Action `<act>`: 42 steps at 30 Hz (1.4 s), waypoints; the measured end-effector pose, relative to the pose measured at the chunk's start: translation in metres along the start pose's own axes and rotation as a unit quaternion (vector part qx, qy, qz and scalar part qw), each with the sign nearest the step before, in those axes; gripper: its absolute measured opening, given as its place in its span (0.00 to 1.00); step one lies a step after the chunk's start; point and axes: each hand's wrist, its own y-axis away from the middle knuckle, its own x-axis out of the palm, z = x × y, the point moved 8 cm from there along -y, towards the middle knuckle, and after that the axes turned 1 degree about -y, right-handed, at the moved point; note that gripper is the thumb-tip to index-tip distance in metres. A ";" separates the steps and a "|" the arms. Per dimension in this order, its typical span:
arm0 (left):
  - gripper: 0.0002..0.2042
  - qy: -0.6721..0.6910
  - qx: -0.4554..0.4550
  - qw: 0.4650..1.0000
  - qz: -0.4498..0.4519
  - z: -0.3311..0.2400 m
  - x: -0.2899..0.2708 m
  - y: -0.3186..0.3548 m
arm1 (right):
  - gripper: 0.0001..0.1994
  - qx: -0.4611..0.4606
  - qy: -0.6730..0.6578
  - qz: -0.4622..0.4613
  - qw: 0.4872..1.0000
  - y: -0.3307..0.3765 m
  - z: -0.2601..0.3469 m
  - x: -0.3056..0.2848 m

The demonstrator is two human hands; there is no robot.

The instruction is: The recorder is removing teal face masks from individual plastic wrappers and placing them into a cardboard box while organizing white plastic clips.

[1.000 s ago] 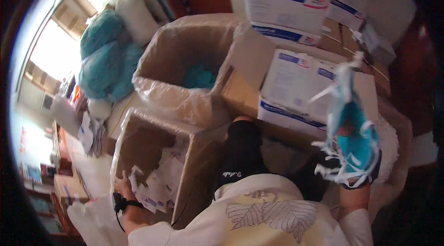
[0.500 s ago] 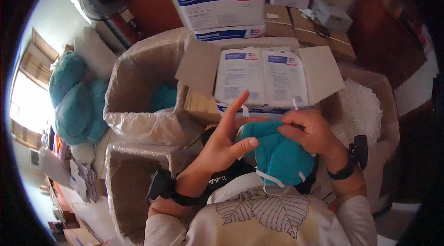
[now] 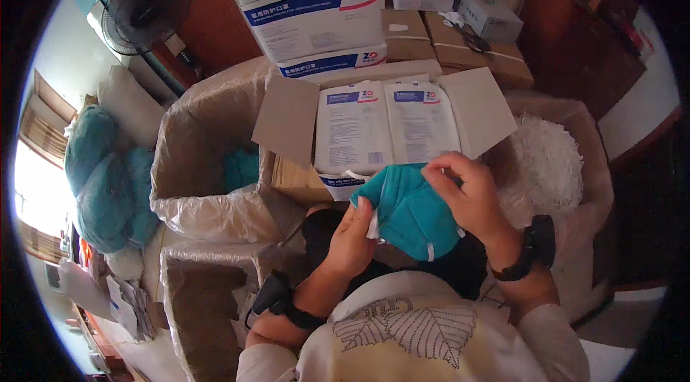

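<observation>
White packets (image 3: 353, 130) in open carton (image 3: 481, 112), teal mask (image 3: 413, 213) in hands (image 3: 352, 242) (image 3: 474, 199)

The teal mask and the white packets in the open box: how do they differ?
The teal mask is mostly one colour, while the white packets carry blue and red print. The mask is held between the left hand and right hand; the packets lie side by side in the open box, touched by neither. The mask's outline is partly rounded; the packets look roughly rectangular.
</observation>
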 end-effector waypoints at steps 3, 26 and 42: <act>0.22 -0.095 0.083 0.992 0.023 -0.022 -0.009 0.002 | 0.06 -0.082 0.061 0.106 0.989 0.004 0.018 0.013; 0.24 -0.103 0.024 0.992 0.071 -0.010 0.002 0.005 | 0.06 -0.172 0.134 0.056 0.974 -0.013 0.038 0.019; 0.18 -0.215 0.027 0.974 0.073 -0.012 0.008 0.012 | 0.07 -0.220 0.152 0.100 0.958 -0.009 0.044 0.026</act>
